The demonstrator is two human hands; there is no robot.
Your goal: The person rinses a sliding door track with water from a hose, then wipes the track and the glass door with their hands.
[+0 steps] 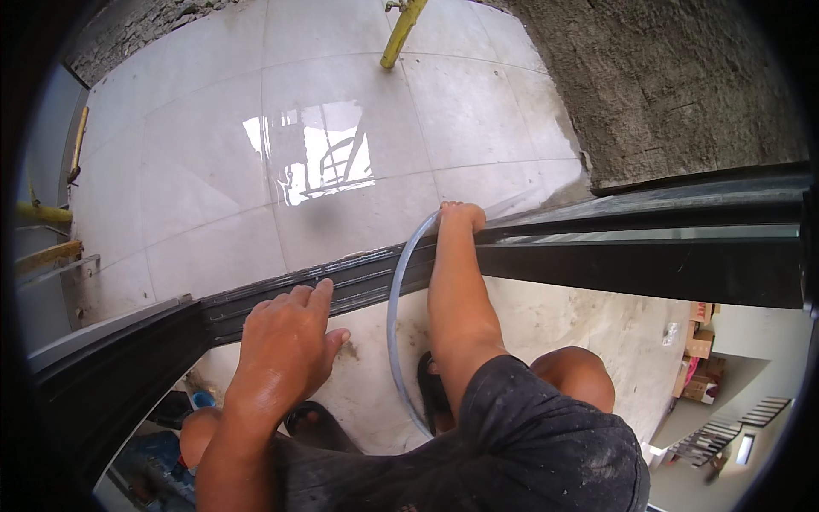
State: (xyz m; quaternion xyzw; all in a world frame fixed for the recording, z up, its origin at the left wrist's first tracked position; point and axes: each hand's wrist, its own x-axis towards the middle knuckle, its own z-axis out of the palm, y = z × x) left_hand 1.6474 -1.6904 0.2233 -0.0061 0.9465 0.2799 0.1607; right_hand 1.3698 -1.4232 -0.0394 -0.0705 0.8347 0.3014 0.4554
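Note:
A grey hose (393, 316) bends from my right hand (463, 213) down toward my feet. My right arm is stretched over the black door track (341, 286), and the fingers are closed round the hose end at the track's far side. A faint pale streak, perhaps water, runs right from that hand along the tile edge. My left hand (290, 337) hovers above the near side of the track, back up, with thumb apart and nothing in it. Wet pale floor tiles (205, 162) lie beyond the track.
A black frame bar (648, 266) crosses at the right. Rough grey concrete (674, 94) borders the tiles at the far right. A yellow pole (401, 34) stands on the tiles. Cardboard boxes (701, 343) are stacked indoors at right; a blue cup-like thing (203, 399) sits lower left.

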